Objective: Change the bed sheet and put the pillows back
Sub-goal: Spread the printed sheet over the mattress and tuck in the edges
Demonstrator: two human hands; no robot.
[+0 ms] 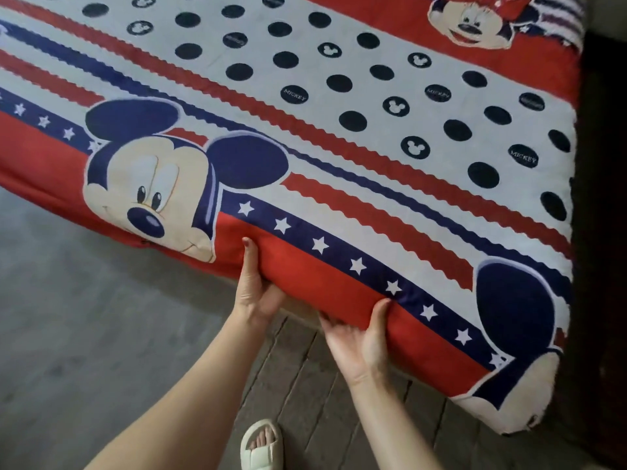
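- The red, white and navy cartoon-printed cotton bed sheet (339, 137) is stretched over the mattress, spreading up and away from both hands.
- The red edge of the sheet is clasped by the left hand (255, 286), thumb on top, fingers curled beneath.
- Just beside it, the same edge is clasped by the right hand (359, 337) from below.
- A cream slipper (259, 446) is seen on the grey plank floor (68, 334) beneath the grip.

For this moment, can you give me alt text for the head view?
Both hands grip the near edge of a mattress covered in a red, white and navy cartoon-mouse bed sheet: the left hand and right hand curl under the red border. Below, a grey floor and one foot in a white slipper.
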